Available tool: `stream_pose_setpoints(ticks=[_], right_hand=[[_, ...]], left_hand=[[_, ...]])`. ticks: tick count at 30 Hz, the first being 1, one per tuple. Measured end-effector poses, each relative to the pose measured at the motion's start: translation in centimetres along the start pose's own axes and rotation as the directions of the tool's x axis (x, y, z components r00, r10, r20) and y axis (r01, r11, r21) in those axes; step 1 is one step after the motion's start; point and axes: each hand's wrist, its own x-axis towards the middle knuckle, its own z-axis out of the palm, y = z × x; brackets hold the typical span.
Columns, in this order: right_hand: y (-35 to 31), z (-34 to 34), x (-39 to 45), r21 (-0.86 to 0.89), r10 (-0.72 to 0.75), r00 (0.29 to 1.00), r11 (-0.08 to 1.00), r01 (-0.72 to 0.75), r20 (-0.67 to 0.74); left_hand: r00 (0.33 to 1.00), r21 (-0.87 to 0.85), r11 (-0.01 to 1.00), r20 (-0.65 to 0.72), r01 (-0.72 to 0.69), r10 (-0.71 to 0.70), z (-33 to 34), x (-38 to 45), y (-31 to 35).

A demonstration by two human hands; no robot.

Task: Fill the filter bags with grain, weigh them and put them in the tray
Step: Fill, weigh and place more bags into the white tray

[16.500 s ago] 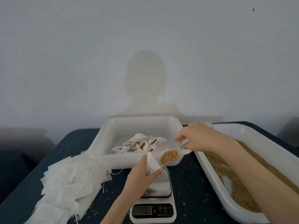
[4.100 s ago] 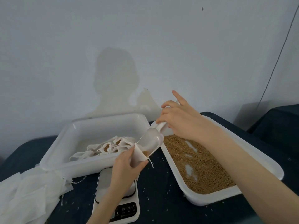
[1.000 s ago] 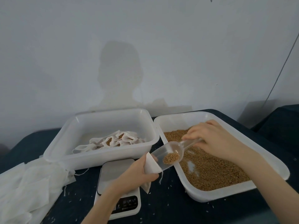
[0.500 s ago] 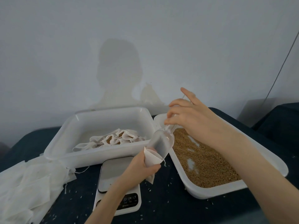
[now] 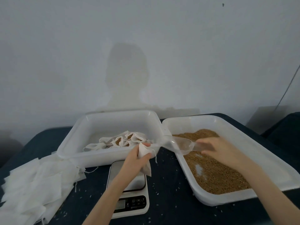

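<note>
At our eight o'clock a loose heap of empty filter bags (image 5: 32,189) lay spread on the dark blue table (image 5: 170,200). Just beyond it, toward eleven o'clock, stood the white tray (image 5: 71,143) with several filled bags (image 5: 123,141) bunched on its floor. At six o'clock sat the kitchen scale (image 5: 129,203), its display too dim for us to read. Above its platform our left hand (image 5: 134,161) gripped a filter bag (image 5: 144,157), fingers and thumb curled round the upper part, the lower end hanging below the hand. Toward one o'clock our right hand (image 5: 222,150) held the handle of a clear plastic scoop (image 5: 178,146); the bowl pointed toward the bag and seemed empty, though blur made that uncertain. The scoop hovered over the near-left rim of the grain tray (image 5: 267,159), where brown grain (image 5: 215,176) covered most of the floor. Stray grains dotted the table.
</note>
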Motion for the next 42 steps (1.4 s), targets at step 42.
stream_pose_setpoints(ticks=[42], right_hand=[[-15.8, 12.7, 3.6, 0.206, 0.047, 0.998, 0.977, -0.055, 0.045]], left_hand=[[0.985, 0.427, 0.898, -0.080, -0.104, 0.153, -6.3, -2.2, -3.9]])
